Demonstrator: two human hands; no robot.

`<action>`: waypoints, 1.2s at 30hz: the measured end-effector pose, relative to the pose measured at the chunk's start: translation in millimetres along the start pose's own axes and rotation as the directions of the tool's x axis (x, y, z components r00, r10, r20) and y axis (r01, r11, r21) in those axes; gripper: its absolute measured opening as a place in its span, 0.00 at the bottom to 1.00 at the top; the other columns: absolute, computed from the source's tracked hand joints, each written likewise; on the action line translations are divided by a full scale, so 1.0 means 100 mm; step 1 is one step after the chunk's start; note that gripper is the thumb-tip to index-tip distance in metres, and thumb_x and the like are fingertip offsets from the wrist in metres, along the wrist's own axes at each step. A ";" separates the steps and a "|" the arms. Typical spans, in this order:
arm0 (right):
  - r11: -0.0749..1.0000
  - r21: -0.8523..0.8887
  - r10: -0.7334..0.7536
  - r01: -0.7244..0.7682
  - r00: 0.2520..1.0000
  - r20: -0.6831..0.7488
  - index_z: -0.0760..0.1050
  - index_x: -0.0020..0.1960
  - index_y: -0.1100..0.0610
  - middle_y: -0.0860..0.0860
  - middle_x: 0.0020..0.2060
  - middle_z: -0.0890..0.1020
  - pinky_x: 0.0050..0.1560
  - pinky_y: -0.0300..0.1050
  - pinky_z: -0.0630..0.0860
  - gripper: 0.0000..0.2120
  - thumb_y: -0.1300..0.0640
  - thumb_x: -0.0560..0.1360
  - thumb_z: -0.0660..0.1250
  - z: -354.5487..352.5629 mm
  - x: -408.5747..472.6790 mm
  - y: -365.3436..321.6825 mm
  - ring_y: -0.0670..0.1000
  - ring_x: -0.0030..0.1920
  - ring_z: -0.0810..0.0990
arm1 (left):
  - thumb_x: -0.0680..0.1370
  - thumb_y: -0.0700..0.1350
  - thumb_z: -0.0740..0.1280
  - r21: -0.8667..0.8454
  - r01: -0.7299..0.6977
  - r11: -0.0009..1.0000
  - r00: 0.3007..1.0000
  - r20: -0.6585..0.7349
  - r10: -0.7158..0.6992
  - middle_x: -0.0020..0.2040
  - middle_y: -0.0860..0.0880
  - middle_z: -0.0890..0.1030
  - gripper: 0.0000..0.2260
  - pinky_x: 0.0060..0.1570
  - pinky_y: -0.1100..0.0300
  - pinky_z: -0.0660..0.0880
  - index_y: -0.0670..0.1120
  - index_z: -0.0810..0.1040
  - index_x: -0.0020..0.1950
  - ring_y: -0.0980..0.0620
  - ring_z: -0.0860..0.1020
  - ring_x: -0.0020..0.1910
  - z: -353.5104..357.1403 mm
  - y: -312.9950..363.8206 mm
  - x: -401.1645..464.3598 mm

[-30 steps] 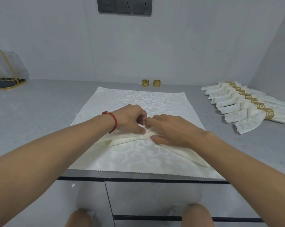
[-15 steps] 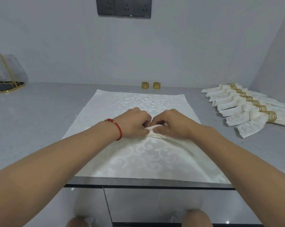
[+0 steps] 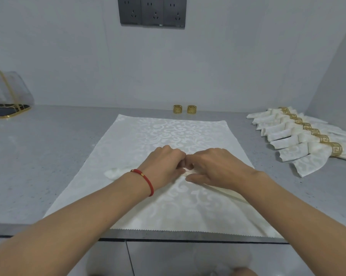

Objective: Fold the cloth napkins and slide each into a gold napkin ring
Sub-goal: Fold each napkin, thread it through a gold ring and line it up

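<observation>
A cream damask napkin (image 3: pixel 180 134) lies spread on the grey counter (image 3: pixel 48 156), its near edge at the counter's front. Across its middle runs a narrow pleated ridge. My left hand (image 3: pixel 164 166), with a red cord at the wrist, and my right hand (image 3: pixel 214 166) meet at the centre of that ridge and pinch the folds with curled fingers. Two loose gold napkin rings (image 3: pixel 177 109) (image 3: pixel 191 109) stand upright by the back wall, beyond the napkin.
A row of several folded napkins in gold rings (image 3: pixel 299 136) lies at the right, near the side wall. A clear cover on a gold-edged tray (image 3: pixel 6 100) stands at the far left. Sockets (image 3: pixel 152 11) are on the wall.
Both hands have moved farther across the napkin, gathering more cloth into the pleated ridge. The flat part in front of the hands has grown; the far flat part has shrunk.
</observation>
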State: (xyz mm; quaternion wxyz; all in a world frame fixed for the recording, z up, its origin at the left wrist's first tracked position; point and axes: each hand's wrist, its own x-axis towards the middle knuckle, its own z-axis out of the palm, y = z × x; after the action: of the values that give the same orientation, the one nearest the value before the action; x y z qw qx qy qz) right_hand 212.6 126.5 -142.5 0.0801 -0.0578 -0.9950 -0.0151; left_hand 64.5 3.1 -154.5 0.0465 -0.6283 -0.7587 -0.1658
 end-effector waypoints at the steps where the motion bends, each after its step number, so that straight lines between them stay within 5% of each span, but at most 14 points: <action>1: 1.000 0.004 0.005 -0.005 1.000 -0.005 0.72 0.53 0.46 0.41 0.39 0.74 0.39 0.45 0.64 0.07 0.46 0.80 0.67 0.01 0.02 0.00 0.49 0.42 0.73 | 0.77 0.46 0.68 0.016 0.003 1.000 1.000 0.007 -0.003 0.33 0.59 0.70 0.04 0.40 0.58 0.69 0.52 0.81 0.49 0.50 0.73 0.40 -0.01 0.00 0.00; 3: 0.998 0.050 0.026 -0.025 1.000 -0.009 0.72 0.49 0.44 0.40 0.35 0.73 0.38 0.44 0.64 0.04 0.50 0.79 0.68 0.02 0.04 0.01 0.47 0.39 0.71 | 0.76 0.47 0.69 0.010 0.016 1.000 0.999 0.042 -0.017 0.35 0.58 0.72 0.01 0.40 0.57 0.71 0.52 0.80 0.46 0.49 0.75 0.41 -0.03 -0.01 0.02; 6: 0.993 0.097 0.070 -0.071 0.997 0.009 0.72 0.44 0.49 0.41 0.31 0.73 0.36 0.43 0.63 0.07 0.52 0.78 0.69 0.01 0.11 0.05 0.44 0.35 0.70 | 0.74 0.50 0.72 -0.007 0.026 1.000 0.991 0.128 -0.025 0.35 0.56 0.72 0.12 0.37 0.59 0.68 0.55 0.71 0.36 0.50 0.73 0.39 -0.09 -0.02 0.07; 13: 0.957 0.239 0.143 -0.165 0.984 0.106 0.80 0.41 0.49 0.43 0.35 0.82 0.47 0.49 0.79 0.05 0.55 0.74 0.74 -0.09 0.29 0.14 0.45 0.41 0.80 | 0.73 0.46 0.71 0.040 0.037 0.999 0.984 0.171 -0.043 0.41 0.55 0.71 0.11 0.41 0.57 0.71 0.53 0.69 0.37 0.47 0.74 0.47 -0.16 0.07 0.17; 20: 0.904 0.380 0.181 -0.195 0.981 0.071 0.84 0.41 0.50 0.42 0.38 0.85 0.47 0.41 0.78 0.04 0.56 0.72 0.78 -0.04 0.28 0.24 0.41 0.43 0.83 | 0.72 0.47 0.75 0.085 -0.006 0.996 0.963 0.268 -0.017 0.47 0.49 0.75 0.10 0.46 0.55 0.75 0.49 0.73 0.44 0.45 0.75 0.51 -0.21 0.11 0.23; 25: 0.862 0.460 0.190 -0.211 0.977 0.092 0.85 0.41 0.49 0.42 0.42 0.88 0.54 0.49 0.82 0.04 0.53 0.71 0.79 -0.01 0.24 0.29 0.41 0.45 0.85 | 0.71 0.45 0.71 0.139 -0.046 0.989 0.969 0.246 0.010 0.39 0.53 0.71 0.15 0.39 0.55 0.72 0.54 0.64 0.35 0.46 0.75 0.46 -0.21 0.15 0.25; 30: 0.768 0.596 0.230 -0.233 0.970 0.083 0.85 0.39 0.47 0.46 0.42 0.88 0.56 0.56 0.82 0.05 0.52 0.71 0.80 0.02 0.15 0.29 0.47 0.47 0.86 | 0.69 0.45 0.70 0.154 -0.065 0.986 0.977 0.211 0.032 0.38 0.52 0.74 0.14 0.41 0.53 0.76 0.53 0.65 0.33 0.45 0.75 0.44 -0.16 0.15 0.24; 36: 0.631 0.742 0.202 -0.226 0.972 0.125 0.86 0.46 0.49 0.49 0.47 0.88 0.63 0.62 0.78 0.07 0.47 0.75 0.74 -0.04 0.14 0.35 0.52 0.53 0.86 | 0.72 0.45 0.71 0.178 -0.098 0.979 0.991 0.105 0.080 0.37 0.51 0.73 0.06 0.33 0.60 0.63 0.46 0.74 0.41 0.46 0.73 0.43 -0.18 0.10 0.23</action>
State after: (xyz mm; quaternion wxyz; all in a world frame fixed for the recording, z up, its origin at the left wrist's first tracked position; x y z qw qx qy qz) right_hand 203.8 162.9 -135.9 0.0832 -0.1372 -0.8990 0.4075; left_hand 66.9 21.0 -129.3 0.0745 -0.6621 -0.7430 -0.0626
